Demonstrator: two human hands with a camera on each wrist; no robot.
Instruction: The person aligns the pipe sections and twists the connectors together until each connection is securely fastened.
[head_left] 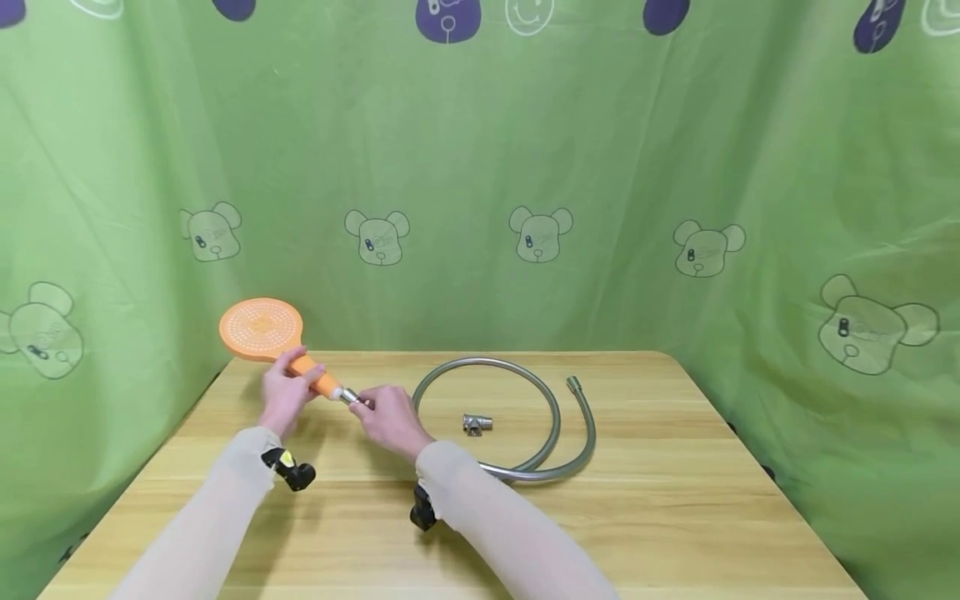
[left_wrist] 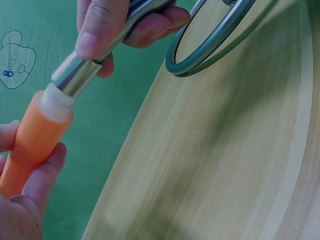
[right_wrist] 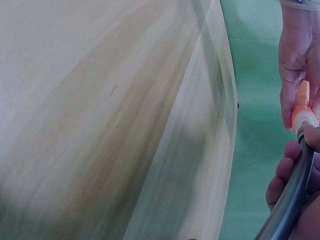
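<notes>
An orange shower head (head_left: 261,327) with a round perforated face is held up at the table's left side. My left hand (head_left: 286,390) grips its handle (left_wrist: 37,135). At the handle's end a white threaded collar (left_wrist: 57,101) meets the silver end fitting (left_wrist: 76,75) of a grey metal shower hose (head_left: 558,417). My right hand (head_left: 392,419) pinches the hose just behind that fitting, which sits tilted over the collar in the left wrist view. From there the hose (right_wrist: 292,195) runs back under the right hand.
On the wooden table (head_left: 637,517) the hose lies in a wide loop, its free end (head_left: 574,384) pointing to the back right. A small silver tee valve (head_left: 476,424) lies within the loop. Green curtain (head_left: 465,292) hangs behind and on both sides.
</notes>
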